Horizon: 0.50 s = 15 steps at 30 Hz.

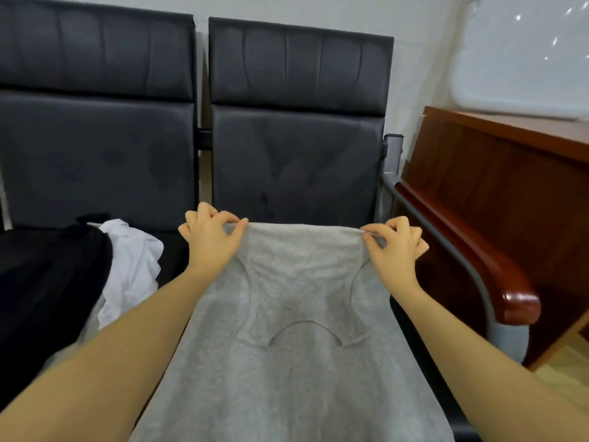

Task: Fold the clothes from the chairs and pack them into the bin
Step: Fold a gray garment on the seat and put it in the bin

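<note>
grey garment [296, 362] lies spread on the right-hand chair [296, 154]; left hand [212, 242] and right hand [393, 250] each pinch a corner of its far folded edge. black garment [41, 282] and white garment [134, 269] lie left of the grey garment.

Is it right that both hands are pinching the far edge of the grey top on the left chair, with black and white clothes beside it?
Not quite. The head view shows the grey top on the right chair; the black and white clothes lie on the left one. Both the left hand and right hand do pinch its far edge.
</note>
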{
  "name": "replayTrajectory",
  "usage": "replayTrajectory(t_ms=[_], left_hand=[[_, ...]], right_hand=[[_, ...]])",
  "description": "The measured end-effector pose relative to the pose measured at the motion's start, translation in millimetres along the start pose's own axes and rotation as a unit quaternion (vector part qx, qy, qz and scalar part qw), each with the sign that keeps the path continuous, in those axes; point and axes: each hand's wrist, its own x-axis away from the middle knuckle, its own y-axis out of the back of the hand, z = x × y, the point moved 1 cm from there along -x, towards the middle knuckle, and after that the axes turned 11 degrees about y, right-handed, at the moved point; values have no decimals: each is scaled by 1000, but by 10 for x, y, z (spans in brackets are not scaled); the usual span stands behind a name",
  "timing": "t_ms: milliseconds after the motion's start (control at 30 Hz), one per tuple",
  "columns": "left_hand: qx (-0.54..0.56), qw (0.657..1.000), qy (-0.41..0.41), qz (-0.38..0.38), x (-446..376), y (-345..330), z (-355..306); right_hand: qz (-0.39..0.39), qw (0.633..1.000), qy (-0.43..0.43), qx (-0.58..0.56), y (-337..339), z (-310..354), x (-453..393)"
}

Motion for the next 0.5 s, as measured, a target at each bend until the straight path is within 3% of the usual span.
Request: replayTrajectory(t_ms=[267, 500], left_hand=[[-10, 998, 56, 25, 859, 489, 259], [-7, 999, 45, 25, 1513, 899, 467]], right_hand=[[51, 992, -92, -69, 512, 199, 962], [72, 987, -80, -116, 988, 294, 1546]])
